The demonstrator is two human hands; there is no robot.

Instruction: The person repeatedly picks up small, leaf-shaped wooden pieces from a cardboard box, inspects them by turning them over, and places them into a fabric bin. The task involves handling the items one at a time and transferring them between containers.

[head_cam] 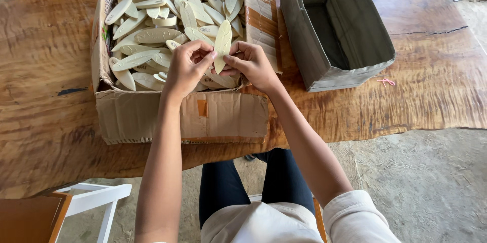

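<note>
Over 1 cardboard box (152, 116), L hand (185, 68) & R hand (253, 63) grip 1 leaf-shaped piece (222, 45) together.

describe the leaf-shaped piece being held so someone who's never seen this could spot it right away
On the wooden table sits an open cardboard box filled with pale cream, leaf-shaped pieces. Above its near edge, the left hand and right hand pinch one piece. Unlike its neighbours lying flat in the pile, it stands upright between the fingertips.

Cardboard box (152, 116) on wooden table (45, 70), filled with leaf-shaped pieces (152, 35); fabric bin (350, 65) just right of it; white chair (96, 197) below table's near edge, left.
</note>
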